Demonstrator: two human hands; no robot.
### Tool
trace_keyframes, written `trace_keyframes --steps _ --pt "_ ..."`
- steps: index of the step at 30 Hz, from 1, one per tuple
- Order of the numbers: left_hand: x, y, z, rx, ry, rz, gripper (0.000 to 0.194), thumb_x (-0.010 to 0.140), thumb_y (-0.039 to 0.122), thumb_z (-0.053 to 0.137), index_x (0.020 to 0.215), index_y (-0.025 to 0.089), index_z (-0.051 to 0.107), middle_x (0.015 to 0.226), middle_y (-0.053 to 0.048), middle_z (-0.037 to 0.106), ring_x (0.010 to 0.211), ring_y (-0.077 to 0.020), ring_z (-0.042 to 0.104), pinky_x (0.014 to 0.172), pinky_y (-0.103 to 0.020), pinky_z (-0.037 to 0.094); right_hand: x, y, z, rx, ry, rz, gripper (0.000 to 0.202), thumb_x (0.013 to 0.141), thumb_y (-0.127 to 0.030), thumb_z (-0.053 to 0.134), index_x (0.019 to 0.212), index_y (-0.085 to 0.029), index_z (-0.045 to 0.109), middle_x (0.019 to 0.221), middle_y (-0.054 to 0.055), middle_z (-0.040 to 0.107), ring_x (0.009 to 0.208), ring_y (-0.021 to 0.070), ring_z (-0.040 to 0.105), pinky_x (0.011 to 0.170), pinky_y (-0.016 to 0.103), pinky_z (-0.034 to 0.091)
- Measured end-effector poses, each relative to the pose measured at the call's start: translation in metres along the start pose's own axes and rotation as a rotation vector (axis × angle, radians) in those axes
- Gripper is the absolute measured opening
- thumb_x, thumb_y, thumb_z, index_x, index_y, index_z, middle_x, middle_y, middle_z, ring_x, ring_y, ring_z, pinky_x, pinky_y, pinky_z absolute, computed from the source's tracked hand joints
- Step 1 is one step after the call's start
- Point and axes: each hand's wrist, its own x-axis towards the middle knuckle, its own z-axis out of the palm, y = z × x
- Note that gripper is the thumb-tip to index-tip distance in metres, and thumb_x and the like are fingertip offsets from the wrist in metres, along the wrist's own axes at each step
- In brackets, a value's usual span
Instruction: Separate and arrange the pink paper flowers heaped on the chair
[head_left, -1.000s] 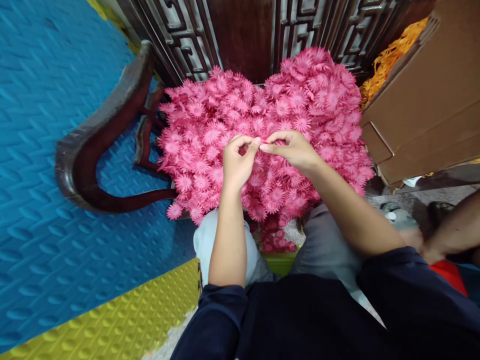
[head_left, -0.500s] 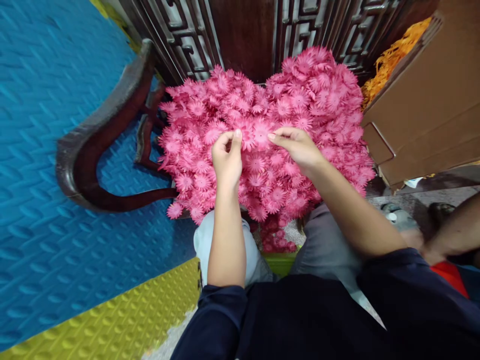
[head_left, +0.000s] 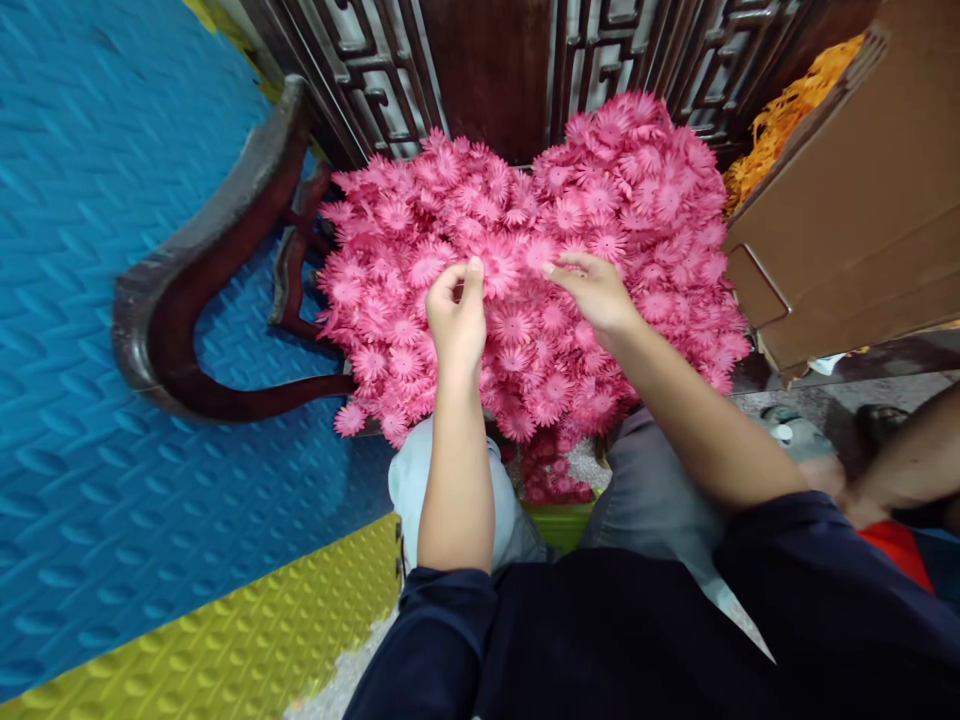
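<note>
A wide heap of pink artificial flowers [head_left: 555, 390] lies in front of me, over a dark wooden seat. Above its middle, my left hand [head_left: 459, 310] pinches a pink flower [head_left: 496, 268] between thumb and fingers. Just to the right, my right hand [head_left: 596, 290] is closed at the edge of another pink flower [head_left: 540, 255], thumb and index finger together. The two held flowers are side by side, close to each other.
A curved dark armrest [head_left: 165, 330] stands on the left over blue matting [head_left: 67, 400]. Behind the heap is a carved wooden backrest [head_left: 491, 80]. On the right are a cardboard box [head_left: 847, 200], orange material [head_left: 787, 110] and another person's arm [head_left: 907, 460].
My right hand has moved slightly right with its flower, widening the distance from my left hand. My left hand has hardly moved.
</note>
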Motion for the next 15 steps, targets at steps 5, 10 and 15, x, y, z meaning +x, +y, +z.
trace_keyframes --steps 5,10,15 --pt "-0.004 0.003 0.007 0.032 -0.007 -0.032 0.036 0.082 0.044 0.062 0.059 0.018 0.052 0.058 0.003 0.047 0.059 -0.0093 0.044 0.062 -0.022 0.037 0.003 0.006 -0.003 -0.12 -0.006 -0.049 0.033 0.066 -0.033 0.076 0.092 -0.015 0.065 0.097 0.007 0.066 0.089 0.017 0.059 0.093 0.038 0.044" --pt "-0.005 0.005 0.007 0.031 -0.041 -0.022 0.031 0.084 0.034 0.062 0.059 0.017 0.053 0.058 0.003 0.049 0.058 -0.0096 0.046 0.062 -0.023 0.037 -0.01 0.001 0.004 -0.174 0.005 -0.279 0.036 0.071 -0.04 0.073 0.098 -0.019 0.063 0.105 0.005 0.066 0.091 0.0159 0.058 0.093 0.037 0.045" --pt "-0.006 0.002 0.009 0.093 -0.118 0.03 0.027 0.082 0.036 0.064 0.063 0.018 0.06 0.065 0.001 0.055 0.064 -0.0114 0.049 0.065 -0.025 0.038 -0.021 -0.008 0.013 -0.135 -0.141 -0.402 0.029 0.074 -0.046 0.069 0.086 -0.019 0.069 0.091 0.003 0.07 0.084 0.0148 0.06 0.087 0.034 0.048"
